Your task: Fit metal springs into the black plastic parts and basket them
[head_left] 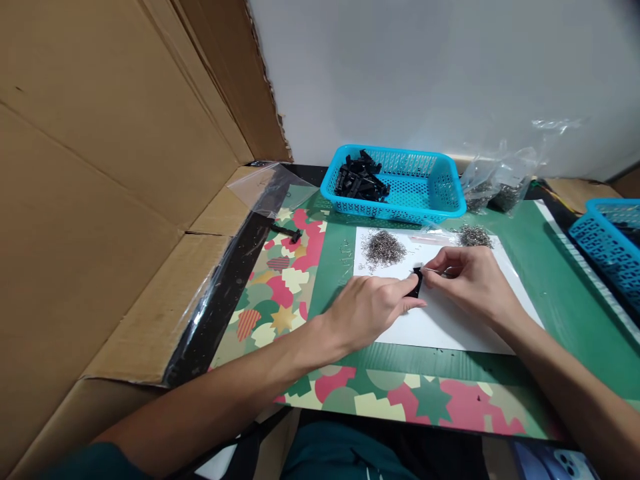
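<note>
To my left a tall sheet of cardboard [100, 167] stands up, and beyond the table rises a pale wall [450, 67]. In front of me lies a green mat [560, 280], with a colourful pattern of stars and blobs along its left and near edges. On it, a white sheet of paper [450, 330] sits beneath my hands. Just behind the paper is a blue basket [400, 212], with black plastic parts [363, 179] heaped in its left half; another blue basket [600, 243] shows at the right edge. Clear bags [515, 167] with small dark contents lean together right of the first basket. My left hand [373, 303] comes in from the left with thumb and fingers drawn together, gripping a small black part [415, 289] low over the paper. My right hand [470, 277] meets it from the right, fingers curled into a pinch around a thin metal tool [436, 271], its tip at the upper end of the part; I cannot tell whether they touch. Behind my left hand a pile of tiny metal pieces [384, 249] spreads on the paper, and a smaller pile [475, 236] lies behind my right. One loose black piece [287, 233] rests on the mat's patterned left side.
</note>
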Action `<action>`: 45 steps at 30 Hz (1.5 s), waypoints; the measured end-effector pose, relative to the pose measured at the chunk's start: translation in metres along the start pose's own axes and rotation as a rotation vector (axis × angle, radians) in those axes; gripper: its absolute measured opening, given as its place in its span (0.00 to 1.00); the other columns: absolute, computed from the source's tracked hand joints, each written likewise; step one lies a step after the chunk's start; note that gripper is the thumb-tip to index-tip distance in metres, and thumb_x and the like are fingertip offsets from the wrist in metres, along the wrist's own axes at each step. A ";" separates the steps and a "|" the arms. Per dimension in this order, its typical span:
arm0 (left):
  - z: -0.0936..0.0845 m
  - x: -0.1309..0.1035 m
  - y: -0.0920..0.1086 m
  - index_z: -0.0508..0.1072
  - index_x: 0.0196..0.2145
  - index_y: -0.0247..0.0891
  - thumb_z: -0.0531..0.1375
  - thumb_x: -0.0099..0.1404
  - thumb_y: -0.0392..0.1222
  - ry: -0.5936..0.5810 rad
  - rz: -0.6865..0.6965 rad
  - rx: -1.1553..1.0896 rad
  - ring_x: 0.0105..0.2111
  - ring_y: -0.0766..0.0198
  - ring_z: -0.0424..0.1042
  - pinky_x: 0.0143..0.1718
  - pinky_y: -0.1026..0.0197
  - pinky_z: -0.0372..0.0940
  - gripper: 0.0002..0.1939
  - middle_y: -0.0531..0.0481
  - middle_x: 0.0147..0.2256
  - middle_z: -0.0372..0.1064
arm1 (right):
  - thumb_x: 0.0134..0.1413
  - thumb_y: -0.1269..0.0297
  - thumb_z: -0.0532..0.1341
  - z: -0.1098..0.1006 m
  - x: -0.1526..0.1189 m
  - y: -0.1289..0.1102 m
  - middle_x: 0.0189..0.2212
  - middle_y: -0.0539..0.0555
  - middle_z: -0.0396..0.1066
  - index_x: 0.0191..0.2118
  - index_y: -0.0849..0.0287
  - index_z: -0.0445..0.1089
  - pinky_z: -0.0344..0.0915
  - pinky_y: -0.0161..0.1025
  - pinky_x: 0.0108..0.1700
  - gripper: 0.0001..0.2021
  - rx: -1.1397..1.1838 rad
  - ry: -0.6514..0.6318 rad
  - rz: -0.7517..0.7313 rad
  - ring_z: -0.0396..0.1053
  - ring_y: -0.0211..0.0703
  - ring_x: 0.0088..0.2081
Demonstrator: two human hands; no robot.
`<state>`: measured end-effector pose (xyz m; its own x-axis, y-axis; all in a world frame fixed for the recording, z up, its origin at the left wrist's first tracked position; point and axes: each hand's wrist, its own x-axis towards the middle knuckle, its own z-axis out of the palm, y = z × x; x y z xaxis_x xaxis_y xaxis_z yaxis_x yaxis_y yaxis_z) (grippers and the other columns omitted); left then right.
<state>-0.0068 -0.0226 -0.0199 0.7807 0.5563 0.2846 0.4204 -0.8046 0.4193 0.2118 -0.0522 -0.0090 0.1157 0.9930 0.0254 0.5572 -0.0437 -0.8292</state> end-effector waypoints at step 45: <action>-0.004 0.005 -0.005 0.78 0.58 0.37 0.66 0.72 0.45 0.019 -0.029 -0.045 0.40 0.53 0.85 0.40 0.57 0.77 0.19 0.42 0.43 0.84 | 0.55 0.42 0.71 0.011 0.008 0.003 0.32 0.55 0.80 0.38 0.53 0.69 0.79 0.48 0.40 0.21 0.354 0.224 -0.134 0.81 0.51 0.35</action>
<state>-0.0067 -0.0152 -0.0171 0.7591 0.5838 0.2880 0.4215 -0.7779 0.4661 0.2048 -0.0429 -0.0172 0.2586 0.9373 0.2338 0.2680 0.1629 -0.9496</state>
